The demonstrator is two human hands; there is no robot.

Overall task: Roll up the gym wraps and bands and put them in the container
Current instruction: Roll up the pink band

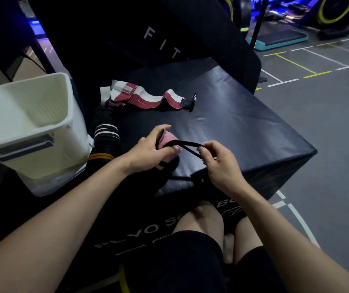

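At the far left stands a white container (27, 123), tilted in this wide view, its open mouth showing pale inner walls and a grey handle slot on the near side. It sits just beside the black padded surface (232, 115), a plyo box with pale lettering on its near face.

Between the container and the surface lies a heap of dark wraps (104, 140), one with white stripes and another with an orange band lower down. Farther back on the surface rests a red and white wrap (146, 100), unrolled and wavy, with a black tab at its right end.

Nearer the person, the left hand (148, 151) grips a partly rolled pink wrap (169, 142), fingers and thumb curled around the roll, which sits low over the near part of the surface; I cannot tell if it touches. A thin black strap (188, 146) runs from that roll to the right, where the right hand (220, 163) pinches it between thumb and fingertips, the other fingers curled loosely. The strap forms a narrow loop between the two hands.

Below, the person's bare knees and black shorts press against the box's front. To the right lies grey gym floor with white and yellow lines.
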